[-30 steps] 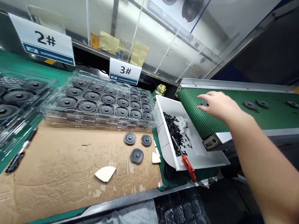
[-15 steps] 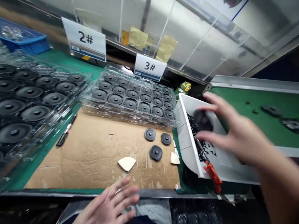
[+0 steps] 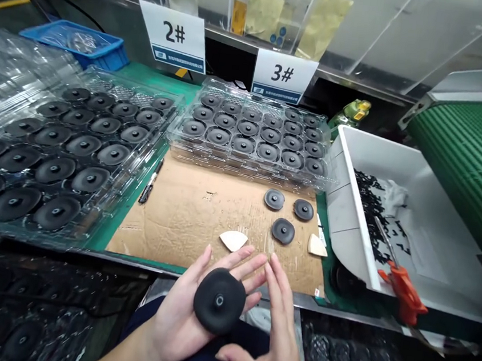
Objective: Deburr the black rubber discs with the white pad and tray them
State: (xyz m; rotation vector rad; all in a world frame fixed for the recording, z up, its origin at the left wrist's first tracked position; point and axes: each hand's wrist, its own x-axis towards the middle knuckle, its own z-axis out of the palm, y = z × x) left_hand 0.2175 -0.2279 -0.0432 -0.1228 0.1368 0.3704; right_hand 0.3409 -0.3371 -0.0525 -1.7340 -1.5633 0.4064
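Observation:
A round black part point(image 3: 219, 301) with a small central stem rests on the upturned palm of my left hand point(image 3: 179, 317), whose fingers are stretched out beneath and beside it. Just to its right is my right hand point(image 3: 278, 339), empty, with its thumb apart from its extended fingers. The right fingertips are close to the left ones. Three similar black parts, including one point(image 3: 283, 231) nearest me, lie on the cardboard sheet point(image 3: 186, 209). Two cream wedge-shaped pieces lie there too, one point(image 3: 233, 240) just beyond my left fingertips and one point(image 3: 317, 246) at the right edge.
Clear trays of black parts stand at left point(image 3: 105, 200) and behind the cardboard point(image 3: 246, 172). A marker point(image 3: 150, 182) lies left. At right, a white bin point(image 3: 349, 215) holds small black pieces, with orange-handled cutters point(image 3: 405, 295) on its rim. A green conveyor point(image 3: 472, 153) is beyond.
My right hand has come from over the white bin to beside my left hand. A black part now lies on my left palm, which was empty. The view has shifted.

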